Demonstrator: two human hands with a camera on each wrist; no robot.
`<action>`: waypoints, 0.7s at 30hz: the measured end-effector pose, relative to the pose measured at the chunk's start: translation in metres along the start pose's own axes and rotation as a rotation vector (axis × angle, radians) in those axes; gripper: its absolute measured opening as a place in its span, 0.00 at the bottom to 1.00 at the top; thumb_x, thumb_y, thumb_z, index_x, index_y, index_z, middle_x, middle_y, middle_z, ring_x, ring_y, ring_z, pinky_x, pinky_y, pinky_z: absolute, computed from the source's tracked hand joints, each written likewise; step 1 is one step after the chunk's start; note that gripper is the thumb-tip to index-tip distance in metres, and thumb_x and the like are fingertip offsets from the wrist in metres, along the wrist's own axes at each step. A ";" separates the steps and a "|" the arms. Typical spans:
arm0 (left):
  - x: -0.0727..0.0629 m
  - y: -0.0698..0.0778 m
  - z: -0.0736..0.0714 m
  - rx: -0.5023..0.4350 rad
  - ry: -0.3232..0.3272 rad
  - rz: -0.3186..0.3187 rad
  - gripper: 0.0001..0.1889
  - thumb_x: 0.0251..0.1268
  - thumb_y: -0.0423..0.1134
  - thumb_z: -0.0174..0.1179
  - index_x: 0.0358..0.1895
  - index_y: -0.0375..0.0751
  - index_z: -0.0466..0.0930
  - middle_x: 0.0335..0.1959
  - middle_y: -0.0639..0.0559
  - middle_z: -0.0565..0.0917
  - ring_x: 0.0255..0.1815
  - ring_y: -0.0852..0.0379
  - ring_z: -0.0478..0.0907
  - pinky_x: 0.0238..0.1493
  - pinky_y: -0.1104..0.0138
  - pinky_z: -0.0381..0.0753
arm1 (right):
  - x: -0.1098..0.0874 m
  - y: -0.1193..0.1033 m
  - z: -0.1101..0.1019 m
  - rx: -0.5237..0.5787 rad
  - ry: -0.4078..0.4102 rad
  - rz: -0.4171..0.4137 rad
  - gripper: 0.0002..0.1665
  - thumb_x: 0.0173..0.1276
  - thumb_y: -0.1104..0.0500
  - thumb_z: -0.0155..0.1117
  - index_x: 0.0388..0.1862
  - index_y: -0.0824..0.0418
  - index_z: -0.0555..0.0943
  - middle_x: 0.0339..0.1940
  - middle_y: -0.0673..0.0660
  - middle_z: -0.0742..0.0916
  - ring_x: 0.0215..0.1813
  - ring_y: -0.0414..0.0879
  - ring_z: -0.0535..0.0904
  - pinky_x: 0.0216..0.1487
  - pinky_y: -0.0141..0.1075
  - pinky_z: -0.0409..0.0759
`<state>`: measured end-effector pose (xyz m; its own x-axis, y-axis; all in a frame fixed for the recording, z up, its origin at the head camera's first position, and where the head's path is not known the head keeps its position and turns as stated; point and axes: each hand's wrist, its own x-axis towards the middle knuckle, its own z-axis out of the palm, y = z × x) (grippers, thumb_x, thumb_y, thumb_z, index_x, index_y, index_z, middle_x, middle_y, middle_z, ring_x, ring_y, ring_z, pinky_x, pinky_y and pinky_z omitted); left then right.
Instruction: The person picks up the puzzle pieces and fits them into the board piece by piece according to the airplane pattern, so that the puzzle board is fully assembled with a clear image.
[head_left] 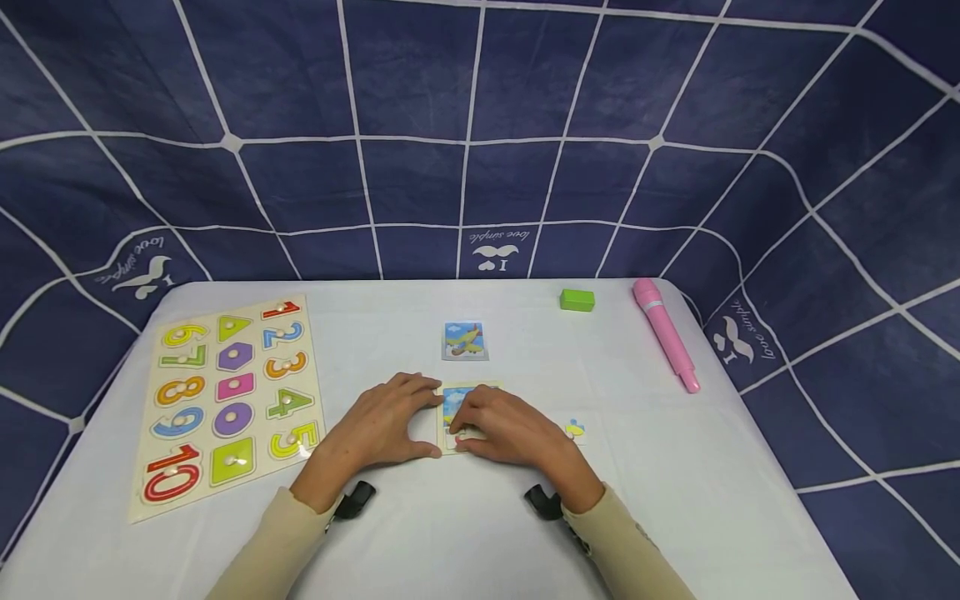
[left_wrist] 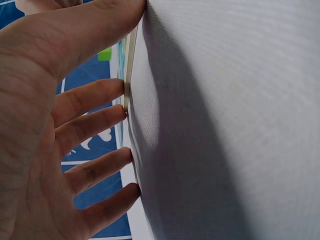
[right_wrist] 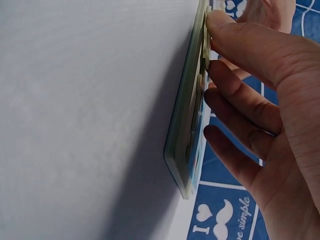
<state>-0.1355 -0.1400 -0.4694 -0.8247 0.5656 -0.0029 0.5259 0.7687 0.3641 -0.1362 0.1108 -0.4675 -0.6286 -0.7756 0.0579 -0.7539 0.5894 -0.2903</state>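
Two bare hands work over one small puzzle board [head_left: 453, 400] in the middle of the white worktop [head_left: 450, 533]. The left hand [head_left: 378, 421] has its fingers apart, touching the board's left edge; the right hand [head_left: 506, 421] clamps thumb and finger on one puzzle piece [right_wrist: 206, 42] at the board. One loose piece [head_left: 575, 429] lies right; one airplane card [head_left: 464, 341], far. Far right are one green block [head_left: 577, 300] and one pink stick [head_left: 667, 333]. Left, one number board [head_left: 260, 425] carries ten numbers, 1 to 10, and five shapes. The blue cloth [head_left: 420, 92] shows "love simple" three times, with "I", heart and moustache.
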 end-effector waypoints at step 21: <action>0.000 -0.001 0.000 0.005 0.010 0.014 0.40 0.52 0.64 0.82 0.67 0.49 0.86 0.75 0.53 0.78 0.77 0.47 0.72 0.66 0.43 0.80 | 0.001 -0.004 0.000 0.000 -0.001 0.042 0.12 0.71 0.51 0.79 0.50 0.50 0.92 0.49 0.46 0.87 0.53 0.40 0.81 0.58 0.33 0.80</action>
<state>-0.1361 -0.1403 -0.4694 -0.8193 0.5732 0.0115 0.5384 0.7624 0.3591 -0.1340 0.1074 -0.4663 -0.6593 -0.7505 0.0452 -0.7271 0.6211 -0.2926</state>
